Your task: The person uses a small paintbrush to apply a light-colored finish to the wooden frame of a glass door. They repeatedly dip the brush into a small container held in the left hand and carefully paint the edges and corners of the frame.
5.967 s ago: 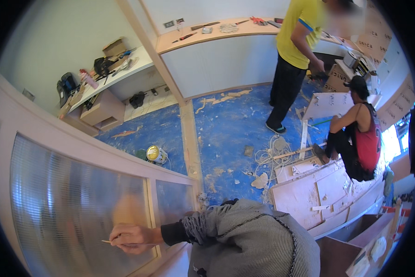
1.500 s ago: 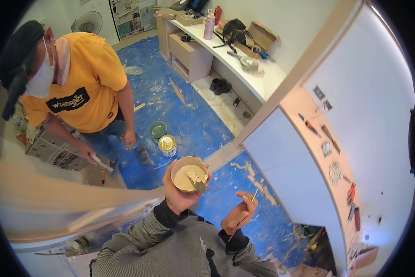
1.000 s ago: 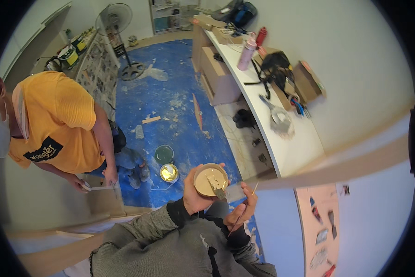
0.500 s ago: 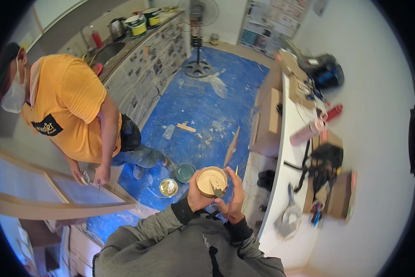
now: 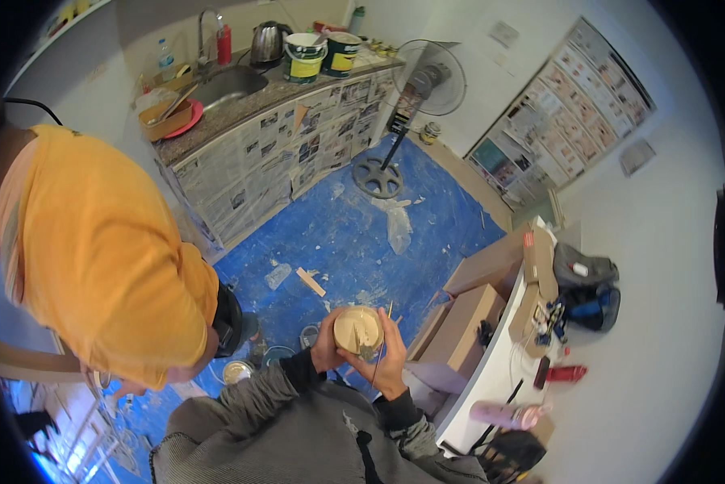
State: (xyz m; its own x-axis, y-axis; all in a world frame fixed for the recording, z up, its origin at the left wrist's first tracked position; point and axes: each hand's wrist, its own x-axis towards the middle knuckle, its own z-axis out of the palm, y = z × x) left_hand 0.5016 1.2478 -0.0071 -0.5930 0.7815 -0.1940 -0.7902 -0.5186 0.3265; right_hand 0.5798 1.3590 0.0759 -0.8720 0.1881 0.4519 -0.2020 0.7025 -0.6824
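My left hand is closed around the left side of a small round tub of cream-coloured paint. My right hand grips the tub's right side, so it sits between both hands in front of my chest. A grey-green piece, perhaps brush bristles, lies at the near rim; its kind is unclear. A thin stick pokes up by my right fingers, most of it hidden.
At left a person in a yellow shirt leans over beside me. An open tin stands on the blue floor sheet. A pedestal fan stands ahead. Cardboard boxes and a white table are at right.
My view has swung toward the sink and the fan. The person in yellow now bends closer at left. Both my hands still hold the tub.
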